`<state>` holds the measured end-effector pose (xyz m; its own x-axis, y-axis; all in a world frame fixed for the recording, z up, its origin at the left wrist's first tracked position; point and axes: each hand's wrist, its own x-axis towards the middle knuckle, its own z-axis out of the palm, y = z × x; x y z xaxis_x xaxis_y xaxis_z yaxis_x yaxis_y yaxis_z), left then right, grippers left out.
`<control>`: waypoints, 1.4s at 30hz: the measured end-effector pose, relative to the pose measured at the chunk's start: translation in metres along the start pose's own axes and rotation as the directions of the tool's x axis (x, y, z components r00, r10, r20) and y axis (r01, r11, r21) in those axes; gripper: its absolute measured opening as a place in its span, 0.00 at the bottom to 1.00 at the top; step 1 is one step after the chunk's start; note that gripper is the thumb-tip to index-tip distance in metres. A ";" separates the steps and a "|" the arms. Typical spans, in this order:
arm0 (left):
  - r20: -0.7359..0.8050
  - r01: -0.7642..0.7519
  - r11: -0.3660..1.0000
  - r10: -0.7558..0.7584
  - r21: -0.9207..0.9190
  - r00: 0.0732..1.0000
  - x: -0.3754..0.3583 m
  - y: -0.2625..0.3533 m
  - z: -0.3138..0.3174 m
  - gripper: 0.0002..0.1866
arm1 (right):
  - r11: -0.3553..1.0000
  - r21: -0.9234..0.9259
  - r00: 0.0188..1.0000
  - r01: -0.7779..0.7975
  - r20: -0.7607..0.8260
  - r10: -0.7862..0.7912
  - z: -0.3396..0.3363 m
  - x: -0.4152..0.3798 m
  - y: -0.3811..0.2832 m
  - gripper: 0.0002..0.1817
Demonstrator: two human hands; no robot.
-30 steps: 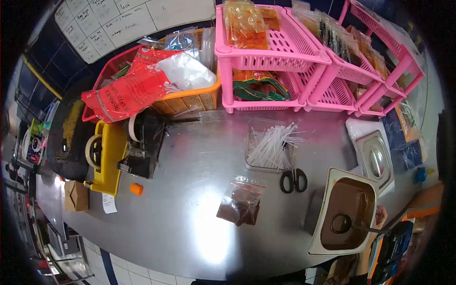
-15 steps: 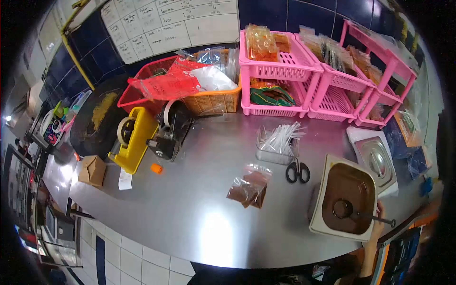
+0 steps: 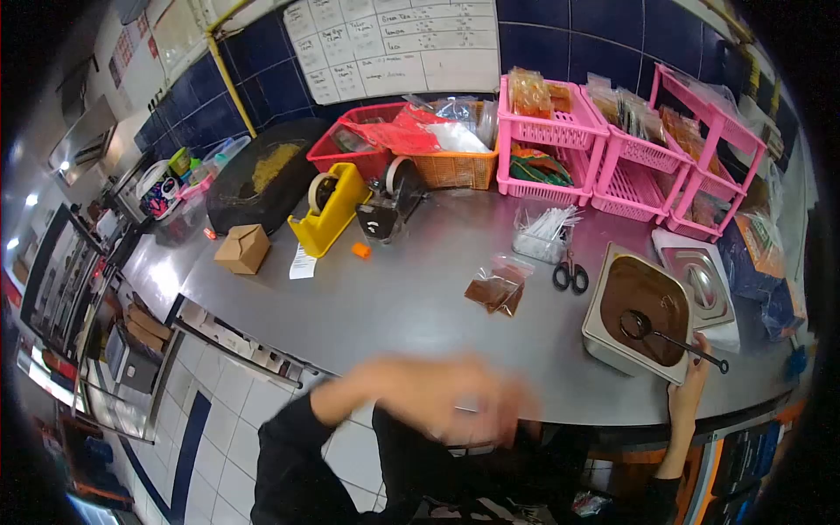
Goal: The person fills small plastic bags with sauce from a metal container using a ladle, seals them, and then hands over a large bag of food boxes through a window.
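Observation:
My right hand (image 3: 688, 382) is at the near right corner of a steel food pan (image 3: 604, 337), its fingers gripping the rim. Dark brown sauce fills part of the pan. A ladle (image 3: 665, 337) rests in it, its handle sticking out over the rim beside that hand. Blurred by motion, my left hand (image 3: 468, 402) is over the front edge of the table, and its fingers cannot be made out. Small zip bags of brown sauce (image 3: 497, 293) lie on the steel table beyond it. Black-handled scissors (image 3: 570, 276) lie left of the pan.
A clear tub of white sticks (image 3: 544, 236) stands behind the scissors. Pink racks (image 3: 551, 131) and red and orange baskets (image 3: 455, 166) line the wall. Tape dispensers (image 3: 331, 214) and a cardboard box (image 3: 243, 249) are on the left. A steel lid (image 3: 700, 284) lies behind the pan.
The head view has swung left and down, so the table appears higher and further right. My left arm has come into view, moving. My right hand stays at the pan's rim.

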<state>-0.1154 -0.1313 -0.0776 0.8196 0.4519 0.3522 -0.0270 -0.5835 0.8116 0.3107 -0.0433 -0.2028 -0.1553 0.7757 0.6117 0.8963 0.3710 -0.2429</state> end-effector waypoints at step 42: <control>-0.690 0.783 -0.066 -0.522 0.618 0.501 -0.124 -0.183 -0.303 0.12 | 0.758 0.651 0.751 -0.032 -0.485 0.449 -0.003 -0.048 0.074 0.13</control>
<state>-0.3861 0.1242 -0.1288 0.0294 0.9968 0.0742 0.9975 -0.0245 -0.0659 0.3855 -0.0547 -0.2483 0.4870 0.5010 0.7155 0.4144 0.5886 -0.6942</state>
